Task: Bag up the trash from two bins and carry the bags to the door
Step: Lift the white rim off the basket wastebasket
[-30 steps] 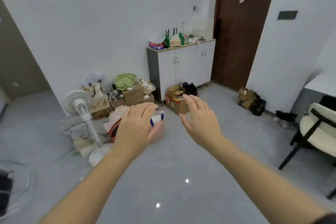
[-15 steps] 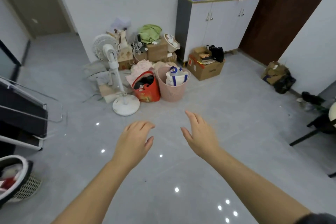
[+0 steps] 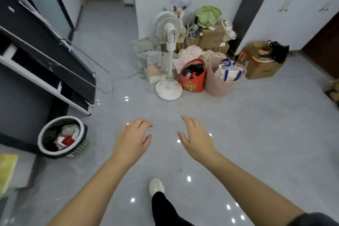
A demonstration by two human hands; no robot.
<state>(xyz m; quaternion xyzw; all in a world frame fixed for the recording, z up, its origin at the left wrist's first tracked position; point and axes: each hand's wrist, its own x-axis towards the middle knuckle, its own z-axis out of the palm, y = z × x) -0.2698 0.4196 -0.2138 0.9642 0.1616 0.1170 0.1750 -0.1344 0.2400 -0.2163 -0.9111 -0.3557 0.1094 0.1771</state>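
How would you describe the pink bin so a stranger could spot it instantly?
Find the white cabinet at the far right. On the floor near its left end, the pink bin stands between a red bag and a cardboard box. It alone is round and pink, holding a white-and-blue bag.

I am looking at a pale pink lattice-walled plastic bin (image 3: 218,86) with a white bag with blue stripes (image 3: 229,72) in it. A glossy red tote bag (image 3: 193,82) is showing black contents. A round mesh waste bin (image 3: 81,147) is showing a white rim, a black liner and a cream woven wall, with red-and-white wrappers (image 3: 65,140) inside. The glossy grey tiled floor (image 3: 256,134) is reflecting white light spots. I am also seeing a white pedestal fan (image 3: 167,29), a brown cardboard box (image 3: 264,71) and a crumpled green cloth (image 3: 208,15).
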